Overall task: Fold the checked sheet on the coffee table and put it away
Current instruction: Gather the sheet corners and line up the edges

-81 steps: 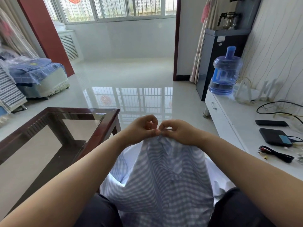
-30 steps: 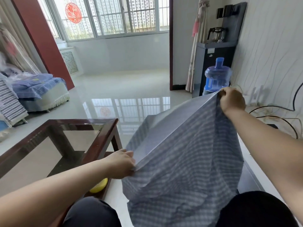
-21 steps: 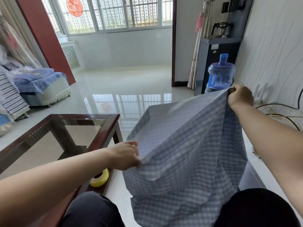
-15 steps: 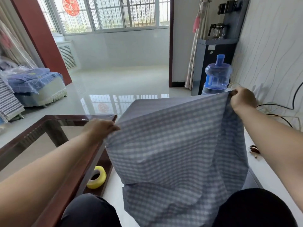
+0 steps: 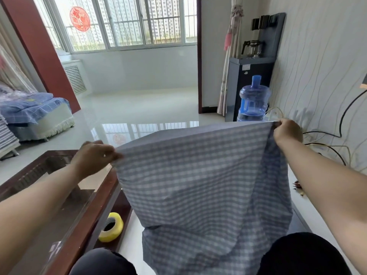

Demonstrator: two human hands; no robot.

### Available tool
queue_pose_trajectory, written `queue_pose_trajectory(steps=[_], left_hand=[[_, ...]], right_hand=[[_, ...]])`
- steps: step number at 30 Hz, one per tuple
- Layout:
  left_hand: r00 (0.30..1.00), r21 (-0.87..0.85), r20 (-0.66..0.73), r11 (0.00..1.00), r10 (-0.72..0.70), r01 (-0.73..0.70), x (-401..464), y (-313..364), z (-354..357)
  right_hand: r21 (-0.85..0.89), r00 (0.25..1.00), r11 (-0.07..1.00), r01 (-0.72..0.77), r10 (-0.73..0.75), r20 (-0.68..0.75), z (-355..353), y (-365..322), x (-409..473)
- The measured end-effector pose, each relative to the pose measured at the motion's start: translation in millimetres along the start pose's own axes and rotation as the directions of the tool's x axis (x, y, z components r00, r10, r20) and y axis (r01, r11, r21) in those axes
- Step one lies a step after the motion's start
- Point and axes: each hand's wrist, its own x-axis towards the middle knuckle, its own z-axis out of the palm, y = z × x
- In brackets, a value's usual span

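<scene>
Checked sheet [image 5: 200,175], blue-grey and white, hangs spread in the air in front of the person, held up by its top edge and well clear of the coffee table [image 5: 95,211]. Its upper edge runs from lower left to higher right, with a plain grey fold showing along the top, and the cloth drops in soft creases down between the person's dark-clad knees [image 5: 303,253]. The left hand [image 5: 93,157] has its fingers curled and pinched on the sheet's left top corner, above the table's near right edge; it looks slightly blurred. The right hand [image 5: 287,132] grips the right top corner in a closed fist, raised higher and out toward the wall. Both forearms are bare and stretched wide apart. The coffee table, dark red wood with a glass top, stands to the left of the sheet, and a yellow roll of tape [image 5: 111,227] lies on its lower shelf near the corner. To the right a white low cabinet [image 5: 317,215] runs along the striped wall, with cables [image 5: 333,143] lying on it behind the right hand. Farther back, a blue water bottle [image 5: 253,102] stands beside a dark water dispenser [image 5: 250,76]. At the far left is a bed with blue bedding [image 5: 29,108], and barred windows [image 5: 129,22] fill the back wall above a glossy white floor [image 5: 139,108].
</scene>
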Motion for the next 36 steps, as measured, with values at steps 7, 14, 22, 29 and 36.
queue_pose_trajectory(steps=[7,14,22,29,36], left_hand=[[0.927,0.197,0.179,0.911,0.330,-0.362,4.8,10.3,-1.8],[0.975,-0.070,-0.061,0.975,-0.215,0.210,28.5,19.3,-17.0],[0.727,0.409,0.238,0.745,-0.645,0.527,47.8,-2.1,-12.7],[0.677,-0.024,0.291,0.702,-0.676,0.712,38.0,-20.5,-14.0],[0.902,0.177,0.067,0.895,-0.427,0.410,39.9,5.4,-8.8]], right_hand=[[-0.009,0.996,0.996,-0.092,0.093,0.004,3.8,19.6,-3.0],[-0.047,0.995,0.995,-0.092,0.093,0.025,-8.7,25.1,3.7],[-0.257,0.975,0.940,0.223,-0.213,0.068,-1.0,11.6,-11.6],[-0.269,0.978,0.940,0.208,-0.195,0.075,4.3,10.1,-10.7],[-0.195,0.995,0.981,0.016,0.003,0.097,-1.5,11.2,-4.6]])
